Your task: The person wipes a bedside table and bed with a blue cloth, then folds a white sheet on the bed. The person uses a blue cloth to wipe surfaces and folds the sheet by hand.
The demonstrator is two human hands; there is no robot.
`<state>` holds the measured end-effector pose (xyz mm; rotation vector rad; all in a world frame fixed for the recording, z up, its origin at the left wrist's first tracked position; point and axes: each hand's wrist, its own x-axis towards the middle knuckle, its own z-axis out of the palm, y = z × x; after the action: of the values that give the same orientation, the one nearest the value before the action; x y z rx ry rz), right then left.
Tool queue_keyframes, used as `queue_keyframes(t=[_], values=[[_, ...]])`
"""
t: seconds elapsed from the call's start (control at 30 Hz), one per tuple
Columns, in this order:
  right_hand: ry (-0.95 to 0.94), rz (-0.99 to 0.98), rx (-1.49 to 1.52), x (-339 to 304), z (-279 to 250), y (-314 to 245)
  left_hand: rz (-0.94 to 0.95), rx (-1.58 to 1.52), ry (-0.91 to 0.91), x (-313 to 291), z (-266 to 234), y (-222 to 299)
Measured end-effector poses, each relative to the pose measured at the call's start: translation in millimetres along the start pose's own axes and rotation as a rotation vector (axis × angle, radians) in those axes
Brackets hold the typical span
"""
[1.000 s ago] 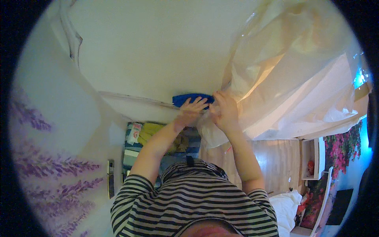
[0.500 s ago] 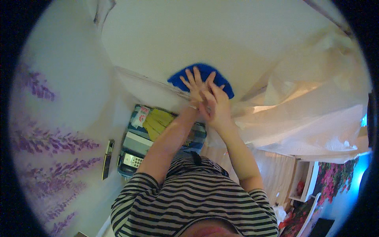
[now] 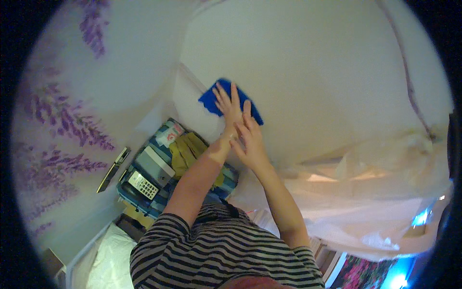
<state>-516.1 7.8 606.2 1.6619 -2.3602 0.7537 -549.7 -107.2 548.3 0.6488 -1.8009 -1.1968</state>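
Observation:
My left hand (image 3: 230,110) lies flat with its fingers stretched out on a blue cloth (image 3: 208,102), pressing it against a broad pale surface (image 3: 308,82). Parts of the cloth show on both sides of the hand, and its middle is covered. My right hand (image 3: 251,142) is beside my left wrist, with its fingers extended and apart. Its fingertips overlap the edge of my left hand and wrist; one finger reaches toward the cloth's lower edge. Nothing is seen in the right palm.
Left of my arms stands a blue-green patterned surface holding a white push-button phone (image 3: 143,185), a grey-white box (image 3: 156,164) and an olive-green cloth (image 3: 188,151). The left wall (image 3: 139,82) bears purple flowers and a switch panel (image 3: 113,170). Translucent plastic sheeting (image 3: 361,202) hangs at right.
The whole view has turned, so the surroundings sit differently. The blue cloth shows a narrower outline under my left hand. My right hand has slid back toward the left wrist.

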Motion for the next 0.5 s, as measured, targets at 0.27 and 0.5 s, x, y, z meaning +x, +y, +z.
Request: queue_keyframes(t=[0.27, 0.5], values=[[-0.02, -0.032, 0.007, 48.3, -12.3, -33.6, -0.034, -0.045, 0.363, 89.1, -47.6, -10.1], [-0.179, -0.039, 0.051, 47.5, 22.2, -13.8, -0.982, -0.522, 0.447, 20.1, -7.5, -141.9]])
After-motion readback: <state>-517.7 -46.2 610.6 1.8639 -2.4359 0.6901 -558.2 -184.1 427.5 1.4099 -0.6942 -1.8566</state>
